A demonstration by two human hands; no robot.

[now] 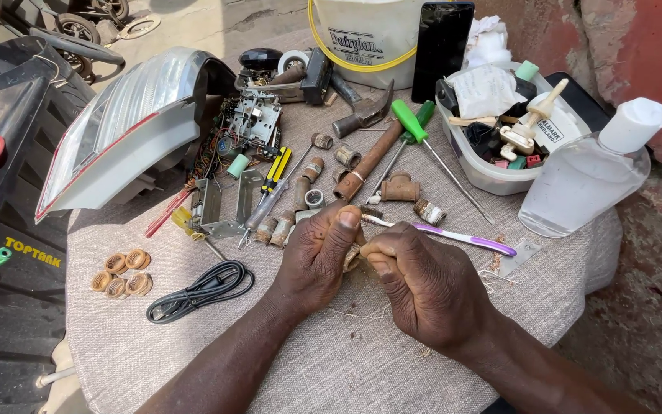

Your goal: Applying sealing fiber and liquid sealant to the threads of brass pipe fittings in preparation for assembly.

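Grey cloth table [331, 368]: your left hand [317, 257] and right hand [423, 282] both clamp one small rusty fitting [352, 257], purple toothbrush [453, 234] just behind.

Toothbrush [453, 234] behind hands [373, 264]; cable [201, 290] left, bottle [584, 180] right.

Sunlit grey cloth-covered table [193, 360]; red wall [653, 54]; concrete ground [224, 19]
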